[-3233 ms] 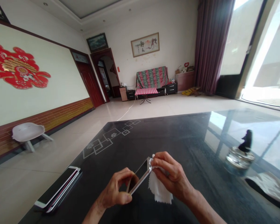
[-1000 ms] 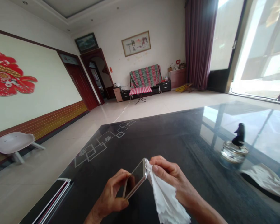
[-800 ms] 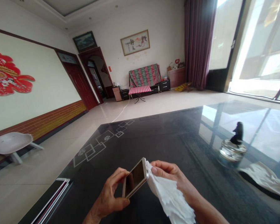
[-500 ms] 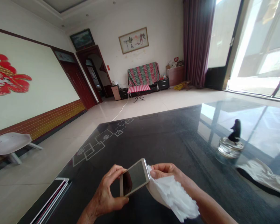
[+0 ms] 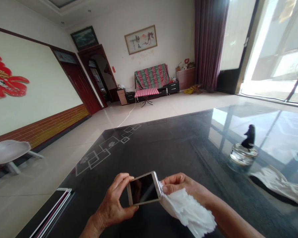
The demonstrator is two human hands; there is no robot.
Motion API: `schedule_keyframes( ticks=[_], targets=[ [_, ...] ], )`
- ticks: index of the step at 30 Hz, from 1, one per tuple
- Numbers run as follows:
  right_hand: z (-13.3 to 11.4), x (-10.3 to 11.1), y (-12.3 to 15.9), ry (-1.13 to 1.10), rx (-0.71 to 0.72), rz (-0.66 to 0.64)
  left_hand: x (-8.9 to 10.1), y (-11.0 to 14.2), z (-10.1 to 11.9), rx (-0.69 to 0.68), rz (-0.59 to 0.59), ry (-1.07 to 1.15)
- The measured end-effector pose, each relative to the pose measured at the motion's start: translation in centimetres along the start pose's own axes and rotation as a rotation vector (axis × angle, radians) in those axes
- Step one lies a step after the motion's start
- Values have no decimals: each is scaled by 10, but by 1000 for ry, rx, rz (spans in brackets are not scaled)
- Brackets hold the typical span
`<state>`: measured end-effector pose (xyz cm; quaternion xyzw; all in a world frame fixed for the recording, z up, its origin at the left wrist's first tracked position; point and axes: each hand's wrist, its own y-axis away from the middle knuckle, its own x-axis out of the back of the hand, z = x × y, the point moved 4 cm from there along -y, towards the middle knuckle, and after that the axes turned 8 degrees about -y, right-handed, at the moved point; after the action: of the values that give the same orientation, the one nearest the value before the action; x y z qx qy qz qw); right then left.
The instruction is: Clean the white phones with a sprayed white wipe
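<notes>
A white-framed smartphone [image 5: 144, 189] is held above the dark glossy table [image 5: 164, 148], its black screen tilted toward me. My left hand [image 5: 114, 200] grips its left end, fingers on the upper edge and thumb on the lower one. Pinched in my right hand [image 5: 180, 185] is a crumpled white tissue [image 5: 188, 211], which touches the phone's right end. The tissue's loose part hangs down below my right fingers. The phone's back is hidden.
On the table's right stand a glass dish with a black figure [image 5: 244, 153] and a white cloth [image 5: 278, 181]. A stack of thin flat slabs [image 5: 52, 213] lies at the left edge. A white stool [image 5: 10, 152] stands on the floor at far left.
The phone has turned slightly so its screen faces me more squarely. My right hand and the tissue have shifted a little to the right, still at the phone's right end.
</notes>
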<state>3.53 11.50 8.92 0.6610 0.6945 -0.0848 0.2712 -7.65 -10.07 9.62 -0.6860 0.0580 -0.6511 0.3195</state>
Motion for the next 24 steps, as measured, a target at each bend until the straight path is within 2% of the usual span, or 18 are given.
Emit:
schedule_keyframes(
  ticks=[8, 15, 24],
  targets=[
    [-3, 5, 6, -44, -6, 30, 0, -2, 3, -16, 80, -64],
    [1, 1, 4, -18, -35, 33, 4, -5, 8, -86, 26, -64],
    [19, 10, -4, 85, -44, 103, 4, -3, 12, -154, 15, -126]
  ],
)
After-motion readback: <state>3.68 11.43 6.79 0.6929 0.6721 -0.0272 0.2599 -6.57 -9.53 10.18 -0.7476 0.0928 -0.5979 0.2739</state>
